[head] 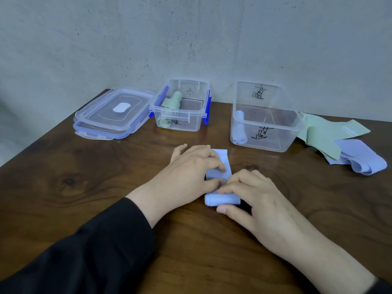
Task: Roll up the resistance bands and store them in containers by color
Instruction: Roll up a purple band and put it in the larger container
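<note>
Both hands [220, 187] roll pale-blue band [220, 164], near end coiled.

A plain room with a wooden surface, maybe a home or a work room

We see a dark brown wood surface [84, 183] pushed against a bare grey wall [191, 39] with little spots. We see clear plastic boxes [265, 132] with hand-written marks on them. We cannot tell more.

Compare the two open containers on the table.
The left container is smaller, has blue latches and holds green rolls. The right container is bigger and deeper, shows no latches and holds blue rolls. Both are clear plastic, lidless, with black handwriting.
</note>
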